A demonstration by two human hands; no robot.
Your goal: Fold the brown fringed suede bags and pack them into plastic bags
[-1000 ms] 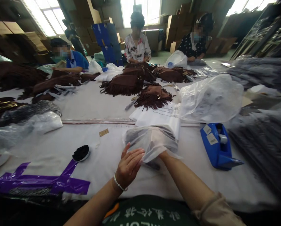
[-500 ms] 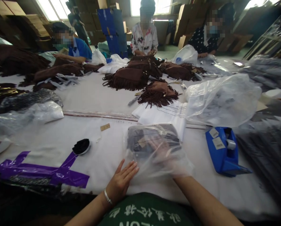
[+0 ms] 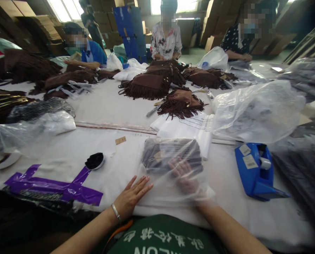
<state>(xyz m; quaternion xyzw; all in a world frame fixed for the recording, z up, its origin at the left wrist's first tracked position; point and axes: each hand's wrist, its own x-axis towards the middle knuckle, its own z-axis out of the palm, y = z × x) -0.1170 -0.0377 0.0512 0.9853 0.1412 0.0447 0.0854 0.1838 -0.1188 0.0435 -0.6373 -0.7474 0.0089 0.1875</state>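
Observation:
A clear plastic bag (image 3: pixel 162 183) lies flat on the white-covered table in front of me. Inside it, toward the far end, is a dark grey fringed-looking bag (image 3: pixel 181 146) with a small tan tag (image 3: pixel 159 156) on it. My right hand (image 3: pixel 184 174) reaches into the plastic bag's near opening, its fingers stretched out toward the dark item's near edge and seen through the film. Beside the plastic's left edge, my left hand (image 3: pixel 135 194) rests with fingers extended, holding nothing.
A blue tape dispenser (image 3: pixel 252 173) stands at right, near stacked dark packages (image 3: pixel 302 165). Purple tape (image 3: pixel 49 185) and a round black pad (image 3: pixel 94 161) lie at left. Brown fringed bags (image 3: pixel 147 86) and a large clear bag (image 3: pixel 260 109) are farther back. Several people work across the table.
My right hand has drawn slightly back toward me inside the plastic, off the dark item's middle. My left hand has shifted a little left, and the view has turned slightly left.

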